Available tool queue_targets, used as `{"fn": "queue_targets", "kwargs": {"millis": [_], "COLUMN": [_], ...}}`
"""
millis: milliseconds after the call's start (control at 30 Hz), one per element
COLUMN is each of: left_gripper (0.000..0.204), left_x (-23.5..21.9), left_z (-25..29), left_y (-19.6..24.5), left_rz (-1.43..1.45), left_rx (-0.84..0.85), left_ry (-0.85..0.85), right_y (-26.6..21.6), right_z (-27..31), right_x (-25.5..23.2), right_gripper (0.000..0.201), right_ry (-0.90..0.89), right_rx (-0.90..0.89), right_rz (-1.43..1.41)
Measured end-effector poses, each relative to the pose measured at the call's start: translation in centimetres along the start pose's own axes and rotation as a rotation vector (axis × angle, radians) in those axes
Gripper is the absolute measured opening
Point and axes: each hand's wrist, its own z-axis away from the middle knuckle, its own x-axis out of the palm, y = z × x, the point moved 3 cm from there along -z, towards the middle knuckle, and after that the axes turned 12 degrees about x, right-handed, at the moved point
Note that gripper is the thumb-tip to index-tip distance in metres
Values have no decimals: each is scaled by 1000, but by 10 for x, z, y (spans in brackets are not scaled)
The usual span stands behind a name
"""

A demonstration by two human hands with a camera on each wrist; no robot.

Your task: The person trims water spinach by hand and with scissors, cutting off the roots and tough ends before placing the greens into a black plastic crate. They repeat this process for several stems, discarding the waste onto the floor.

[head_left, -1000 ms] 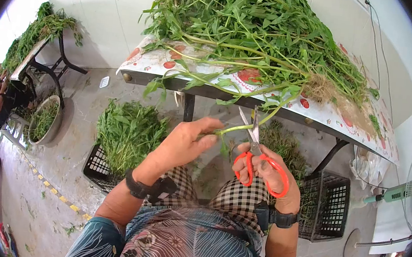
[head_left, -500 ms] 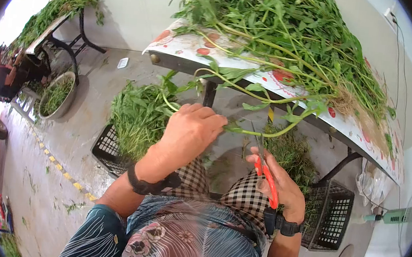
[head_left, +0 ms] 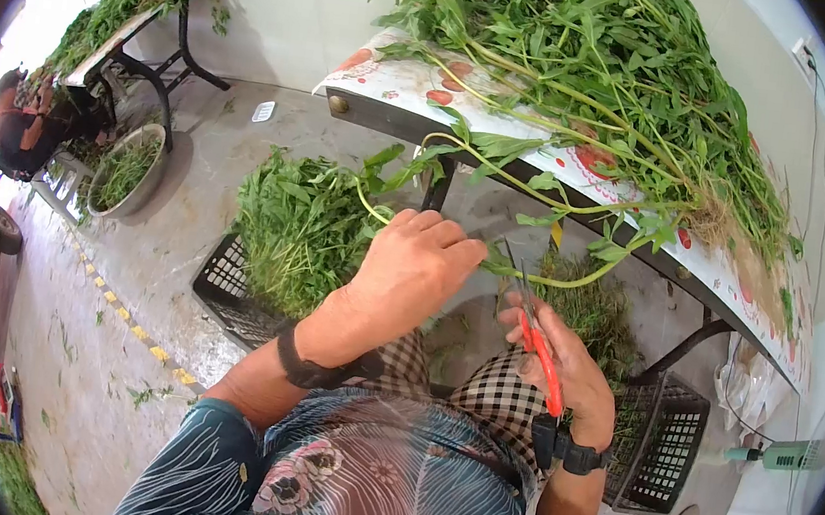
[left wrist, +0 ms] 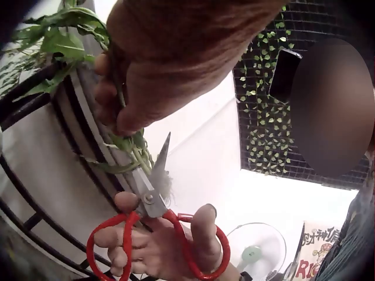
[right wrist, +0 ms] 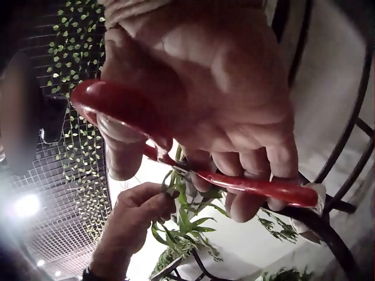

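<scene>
My left hand (head_left: pixel 416 268), back upward, pinches a long green plant stem (head_left: pixel 576 281) in front of the table. The leafy tip of that stem curves out to the left of the hand, and the other end runs up right to the root clump (head_left: pixel 708 216). In my right hand (head_left: pixel 572 365) is a pair of scissors with red handles (right wrist: pixel 263 188), thumb and fingers through the loops. The scissors' blades (left wrist: pixel 153 184) stand apart, pointing up at the stem just right of my left hand. In the left wrist view they reach close below the left fingertips (left wrist: pixel 126 122).
A big heap of leafy plants (head_left: pixel 595 55) lies on the table with its patterned cover (head_left: pixel 358 63). Below stand a left black crate (head_left: pixel 220 272) full of greens and a right black crate (head_left: pixel 669 450). A person (head_left: pixel 24 131) sits far left beside a round tub (head_left: pixel 152 170).
The left hand has closed on the stem and turned its back upward. My right hand has turned, so the scissors now show edge-on. The head view has shifted, moving the table rightward.
</scene>
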Motion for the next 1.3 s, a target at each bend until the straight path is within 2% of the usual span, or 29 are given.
{"fn": "queue_targets", "kwargs": {"millis": [100, 200, 300, 400, 500, 600, 700, 800, 900, 1000, 1033, 1133, 1167, 1267, 1300], "left_gripper": [19, 19, 19, 18, 18, 17, 16, 15, 15, 14, 14, 14, 14, 14, 14], "left_x": [-1, -2, -2, -3, -3, -3, -2, -3, -1, -2, -2, -3, -2, -2, -1], "left_z": [0, 0, 0, -1, 0, 0, 0, -2, -2, -4, -6, -7, -7, -6, -6], "left_y": [-1, 0, 1, 3, 2, 1, 2, 3, 3, 4, 5, 6, 7, 8, 8], "left_rz": [34, 44, 47, 56, 61, 65, 63, 77, 94, 121, 123, 161, 167, 173, 172], "left_rx": [-35, -40, -41, -47, -52, -55, -63, -51, -35, -74, -89, -104, -93, -86, -84], "left_ry": [18, 17, -1, -3, -9, -23, -29, -38, 9, -24, -43, -51, -40, -38, -31], "right_y": [-1, -2, 2, 4, -6, 7, 8, 18, 3, 4, 4, 13, 8, 13, 12], "right_z": [-1, 0, -3, -3, 1, -3, -3, -8, -2, -1, -2, -7, -3, -4, -4], "right_x": [-1, 0, 1, 2, 5, 2, 2, 1, 1, 1, -1, -2, 1, 2, 2], "right_gripper": [56, 50, 46, 48, 46, 45, 44, 43, 44, 48, 51, 50, 45, 42, 42], "right_ry": [11, -33, 6, -21, 79, 28, 37, -47, -2, -79, -97, -146, -77, -110, -91], "right_rx": [-24, 119, 21, 29, -92, -120, 6, 70, -129, -54, -56, 102, -20, 41, 9], "right_rz": [-18, -216, -81, -170, 63, -136, -310, -480, -22, -229, -147, -447, -205, -330, -260]}}
